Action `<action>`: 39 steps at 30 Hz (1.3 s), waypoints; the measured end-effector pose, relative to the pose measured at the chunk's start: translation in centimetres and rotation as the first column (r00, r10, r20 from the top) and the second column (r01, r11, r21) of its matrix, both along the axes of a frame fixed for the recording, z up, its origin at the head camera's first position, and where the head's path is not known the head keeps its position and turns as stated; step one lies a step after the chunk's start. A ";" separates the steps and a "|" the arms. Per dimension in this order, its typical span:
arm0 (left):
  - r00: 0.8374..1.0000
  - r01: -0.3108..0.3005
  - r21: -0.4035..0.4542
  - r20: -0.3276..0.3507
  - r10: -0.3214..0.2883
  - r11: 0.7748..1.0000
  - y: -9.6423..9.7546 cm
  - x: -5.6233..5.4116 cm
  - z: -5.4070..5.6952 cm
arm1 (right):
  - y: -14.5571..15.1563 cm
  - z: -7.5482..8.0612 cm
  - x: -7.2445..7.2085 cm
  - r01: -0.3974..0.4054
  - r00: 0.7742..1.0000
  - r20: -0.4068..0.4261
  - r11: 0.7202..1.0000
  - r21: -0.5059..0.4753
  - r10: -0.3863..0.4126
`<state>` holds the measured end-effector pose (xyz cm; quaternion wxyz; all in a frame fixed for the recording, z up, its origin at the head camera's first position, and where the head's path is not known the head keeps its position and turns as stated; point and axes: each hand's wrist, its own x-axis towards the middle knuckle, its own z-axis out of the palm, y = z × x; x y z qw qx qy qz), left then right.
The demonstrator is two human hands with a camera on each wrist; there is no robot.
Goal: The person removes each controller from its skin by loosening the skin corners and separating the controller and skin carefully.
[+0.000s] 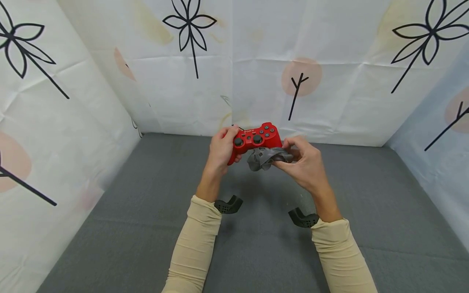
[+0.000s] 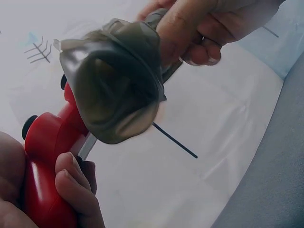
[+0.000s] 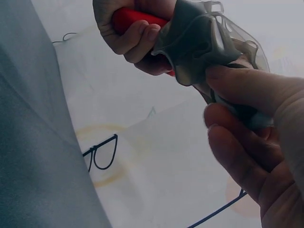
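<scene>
My left hand (image 1: pixel 220 149) grips a red Sony game controller (image 1: pixel 272 141) by its left handle, with the buttons and both black thumbsticks facing up. Crumpled against the controller's near right side is a soft, see-through grey silicone cover (image 1: pixel 261 158). The thumb and fingers of my right hand (image 1: pixel 307 162) pinch its right end. In the left wrist view the cover (image 2: pixel 114 90) bulges open and hides part of the controller (image 2: pixel 45 147). From the right wrist, the cover's folds (image 3: pixel 194 47) overlap the controller and the left hand (image 3: pixel 107 28).
Beneath both hands lies a grey cloth surface (image 1: pixel 154 228). White fabric walls (image 1: pixel 256 40) with flower and twig drawings stand behind and on both sides. A black wrist mount (image 1: pixel 229 204) sits at the left cuff, another mount (image 1: pixel 303 217) at the right.
</scene>
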<state>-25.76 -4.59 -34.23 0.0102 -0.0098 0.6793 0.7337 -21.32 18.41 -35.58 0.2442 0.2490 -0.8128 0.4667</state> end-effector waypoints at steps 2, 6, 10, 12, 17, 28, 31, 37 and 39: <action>1.000 -0.004 -0.011 -0.010 0.004 1.000 0.0 0.0 0.1 | 0.0 0.0 -0.1 -0.001 1.000 -0.012 1.000 0.007 0.001; 1.000 -0.009 -0.011 -0.024 0.008 1.000 0.1 0.0 0.2 | 0.0 -0.1 -0.2 -0.006 0.999 -0.049 1.000 -0.003 0.006; 1.000 -0.006 -0.007 -0.020 0.006 1.000 0.4 -0.1 0.1 | 0.1 -0.2 -0.1 -0.004 0.998 -0.056 1.000 -0.013 0.004; 1.000 -0.003 -0.010 -0.016 0.003 1.000 0.4 -0.1 0.0 | 0.2 -0.3 0.0 -0.002 0.998 -0.060 1.000 -0.007 0.002; 1.000 0.000 -0.025 -0.013 0.000 1.000 0.4 -0.1 -0.1 | 0.3 -0.1 0.2 0.031 0.997 -0.077 0.998 0.060 -0.026; 0.999 -0.025 0.029 -0.023 0.025 0.999 0.9 -0.1 -0.1 | -0.1 -0.2 0.0 0.057 0.994 -0.093 0.998 0.022 -0.054; 0.999 -0.039 0.055 -0.033 0.041 0.998 1.2 0.0 -0.2 | -0.2 -0.2 -0.1 0.081 0.991 -0.106 0.997 0.002 -0.080; 0.987 -0.103 0.102 -0.115 0.114 0.989 1.6 0.1 -0.2 | -0.3 0.2 0.2 0.160 0.986 -0.062 0.982 0.099 -0.155; 0.980 -0.132 0.098 -0.137 0.145 0.986 1.3 0.0 -0.3 | -0.3 0.3 0.4 0.157 0.988 -0.022 0.976 0.154 -0.155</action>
